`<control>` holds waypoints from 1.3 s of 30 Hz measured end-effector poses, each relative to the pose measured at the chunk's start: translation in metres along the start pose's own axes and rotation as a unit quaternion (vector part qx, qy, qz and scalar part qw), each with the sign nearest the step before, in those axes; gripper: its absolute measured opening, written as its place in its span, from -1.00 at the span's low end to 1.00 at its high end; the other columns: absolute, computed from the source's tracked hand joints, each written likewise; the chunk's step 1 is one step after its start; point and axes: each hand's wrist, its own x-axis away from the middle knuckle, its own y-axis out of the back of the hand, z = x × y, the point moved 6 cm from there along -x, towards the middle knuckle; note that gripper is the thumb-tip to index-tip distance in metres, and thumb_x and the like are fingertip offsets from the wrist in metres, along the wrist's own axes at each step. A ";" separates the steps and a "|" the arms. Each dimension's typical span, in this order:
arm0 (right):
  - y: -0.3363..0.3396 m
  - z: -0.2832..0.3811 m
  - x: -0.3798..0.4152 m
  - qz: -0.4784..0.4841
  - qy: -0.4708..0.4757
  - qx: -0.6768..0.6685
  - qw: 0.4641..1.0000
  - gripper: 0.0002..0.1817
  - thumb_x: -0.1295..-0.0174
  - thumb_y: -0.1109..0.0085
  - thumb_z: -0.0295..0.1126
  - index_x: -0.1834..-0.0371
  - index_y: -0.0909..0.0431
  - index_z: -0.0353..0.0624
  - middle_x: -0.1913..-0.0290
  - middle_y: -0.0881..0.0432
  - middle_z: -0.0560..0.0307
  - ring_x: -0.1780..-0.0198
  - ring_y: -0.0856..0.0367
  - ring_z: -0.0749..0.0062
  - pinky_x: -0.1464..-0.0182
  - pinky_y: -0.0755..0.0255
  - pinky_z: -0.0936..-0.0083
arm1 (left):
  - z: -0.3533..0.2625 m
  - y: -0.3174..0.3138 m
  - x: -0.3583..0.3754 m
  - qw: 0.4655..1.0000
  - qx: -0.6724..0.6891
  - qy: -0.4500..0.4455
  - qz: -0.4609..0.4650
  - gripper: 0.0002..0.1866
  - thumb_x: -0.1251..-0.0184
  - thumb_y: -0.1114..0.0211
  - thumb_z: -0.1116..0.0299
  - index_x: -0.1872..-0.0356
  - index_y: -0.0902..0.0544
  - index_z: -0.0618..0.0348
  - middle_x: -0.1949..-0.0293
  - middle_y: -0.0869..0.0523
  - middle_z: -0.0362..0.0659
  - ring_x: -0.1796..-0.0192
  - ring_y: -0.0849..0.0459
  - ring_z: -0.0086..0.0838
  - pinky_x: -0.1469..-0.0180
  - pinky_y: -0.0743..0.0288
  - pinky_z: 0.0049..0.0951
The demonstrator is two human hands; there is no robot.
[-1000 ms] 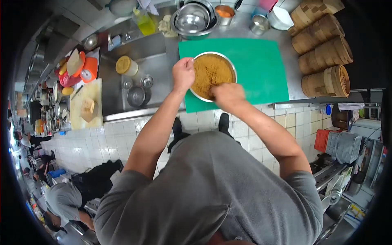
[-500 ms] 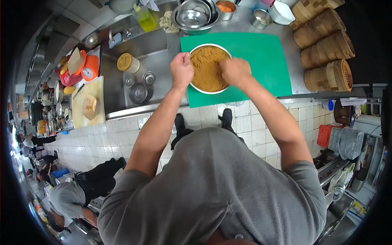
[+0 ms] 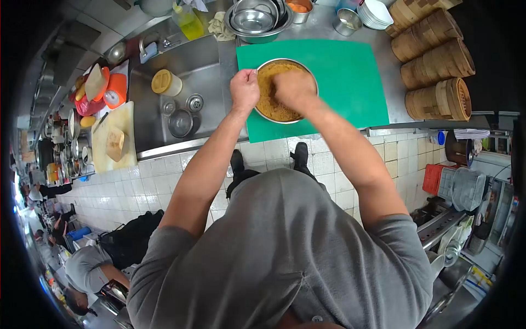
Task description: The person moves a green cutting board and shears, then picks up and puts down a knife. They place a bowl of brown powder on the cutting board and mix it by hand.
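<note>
A round metal bowl (image 3: 316, 82) holds a crumbly golden-brown mixture (image 3: 274, 111) and rests on the green cutting mat (image 3: 350, 82). My left hand (image 3: 245, 90) pinches the bowl's left rim between thumb and fingers. Over the bowl's middle, my right hand (image 3: 296, 89) is curled and pressed down into the mixture. Motion blurs it, and its fingertips are hidden, so whatever they grasp cannot be made out.
Left of the mat is a steel sink (image 3: 211, 60) with a yellow-lidded jar (image 3: 166, 83) in it. Nested metal bowls (image 3: 253, 21) stand behind. Bamboo steamers (image 3: 438, 101) line the right side. A co-worker (image 3: 90, 268) is at lower left.
My right hand has moved left from the bowl's right side to its middle. The mixture looks looser and more broken up. My left hand stays on the rim.
</note>
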 end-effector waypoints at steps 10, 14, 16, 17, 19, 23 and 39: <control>0.022 -0.019 -0.003 -0.044 0.014 0.036 0.998 -0.76 -0.30 -0.18 -0.37 0.12 -0.86 0.01 0.10 -0.88 0.00 -0.05 -0.86 0.13 -0.08 -0.70 0.07 | 0.006 -0.011 -0.037 0.972 0.044 0.099 0.207 -0.78 -0.62 -0.35 0.26 0.09 -0.75 0.22 0.30 -0.80 -0.25 0.31 -0.68 -0.58 0.24 -0.55 -0.46; 0.052 -0.027 0.037 -0.075 0.144 0.168 0.972 -0.84 -0.22 -0.26 -0.39 0.27 -0.85 0.03 0.21 -0.87 0.05 0.09 -0.86 0.16 -0.06 -0.61 0.14 | -0.004 -0.009 -0.035 0.932 0.031 0.187 0.310 -0.80 -0.67 -0.29 0.17 0.06 -0.70 0.06 0.33 -0.77 -0.29 0.39 -0.67 -0.60 0.40 -0.53 -0.42; 0.071 -0.020 0.052 -0.074 0.185 0.206 0.958 -0.88 -0.18 -0.29 -0.38 0.35 -0.83 0.02 0.25 -0.86 0.06 0.15 -0.84 0.19 -0.06 -0.55 0.22 | -0.003 -0.009 -0.038 0.930 0.005 0.185 0.316 -0.80 -0.67 -0.28 0.15 0.07 -0.69 0.03 0.36 -0.76 -0.30 0.41 -0.67 -0.59 0.44 -0.51 -0.43; 0.079 -0.018 0.057 -0.077 0.202 0.226 0.950 -0.90 -0.16 -0.31 -0.37 0.39 -0.82 0.01 0.27 -0.85 0.06 0.18 -0.83 0.20 -0.06 -0.52 0.26 | -0.002 -0.009 -0.039 0.931 -0.001 0.181 0.317 -0.80 -0.67 -0.28 0.14 0.08 -0.68 0.03 0.38 -0.75 -0.29 0.42 -0.67 -0.58 0.46 -0.51 -0.43; 0.089 -0.007 0.061 -0.102 0.237 0.234 0.938 -0.91 -0.14 -0.32 -0.36 0.44 -0.81 -0.01 0.29 -0.85 0.08 0.23 -0.82 0.22 -0.05 -0.50 0.27 | 0.000 -0.010 -0.040 0.933 -0.008 0.172 0.317 -0.79 -0.67 -0.27 0.13 0.11 -0.66 0.03 0.41 -0.73 -0.29 0.45 -0.68 -0.56 0.48 -0.50 -0.43; 0.090 0.038 0.088 -0.079 0.335 0.267 0.900 -0.90 -0.13 -0.33 -0.34 0.47 -0.80 -0.01 0.33 -0.85 0.10 0.25 -0.82 0.25 0.02 -0.55 0.26 | -0.008 -0.007 -0.022 0.921 0.025 0.217 0.322 -0.78 -0.67 -0.26 0.12 0.13 -0.61 0.02 0.45 -0.69 -0.27 0.54 -0.65 -0.52 0.53 -0.55 -0.38; 0.071 0.036 0.045 -0.018 0.176 0.179 0.968 -0.83 -0.12 -0.30 -0.42 0.28 -0.85 -0.09 0.17 -0.87 -0.08 0.09 -0.88 0.04 0.06 -0.74 0.11 | -0.005 -0.009 0.000 0.906 0.114 0.247 0.325 -0.76 -0.69 -0.21 0.12 0.06 -0.51 0.06 0.52 -0.59 -0.18 0.55 -0.64 -0.42 0.45 -0.70 -0.23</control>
